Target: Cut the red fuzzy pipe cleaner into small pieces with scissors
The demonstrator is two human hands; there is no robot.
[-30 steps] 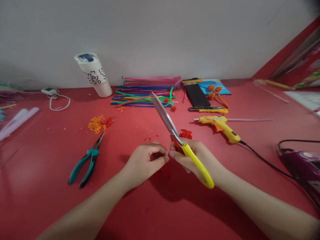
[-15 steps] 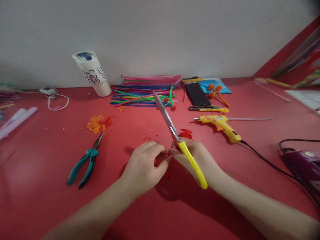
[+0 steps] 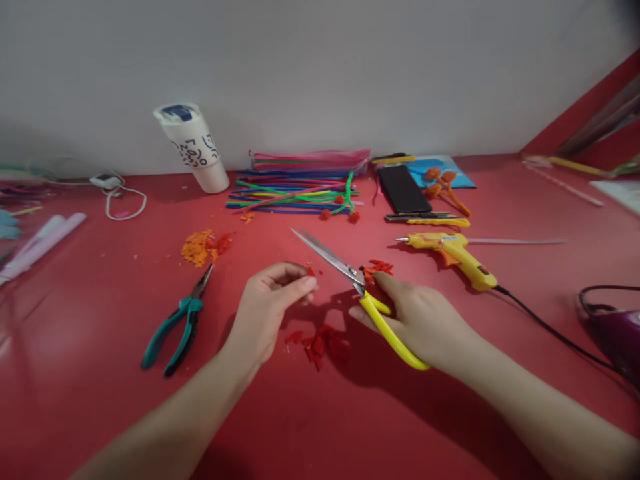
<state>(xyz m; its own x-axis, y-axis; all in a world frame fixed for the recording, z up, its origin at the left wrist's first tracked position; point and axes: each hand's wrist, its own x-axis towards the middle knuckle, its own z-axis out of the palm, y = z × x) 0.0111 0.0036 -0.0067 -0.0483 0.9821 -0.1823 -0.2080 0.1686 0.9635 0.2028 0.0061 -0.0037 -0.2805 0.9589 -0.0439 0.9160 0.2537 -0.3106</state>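
Observation:
My left hand (image 3: 273, 300) pinches a small red piece (image 3: 311, 271) between thumb and fingertips, just left of the scissors' blades. My right hand (image 3: 425, 317) is closed around the yellow handles of the scissors (image 3: 333, 261); their blades point up and to the left and are slightly apart. Beneath and between both hands lies a loose pile of red cut pieces (image 3: 320, 343) on the red table. A second little heap of red pieces (image 3: 380, 266) sits just beyond my right hand, partly hidden by it.
Teal-handled pliers (image 3: 183, 320) and orange scraps (image 3: 197, 247) lie at left. Behind are a white tumbler (image 3: 197, 150) and colourful pipe cleaners (image 3: 295, 190). To the right are a phone (image 3: 404, 189), an orange fuzzy-stemmed piece (image 3: 445, 183) and a yellow glue gun (image 3: 453, 257) with a black cord.
My hands have moved apart, the left one lifting a small red piece. The scissors have tilted further left and now show slightly parted blades; the red pile below is uncovered.

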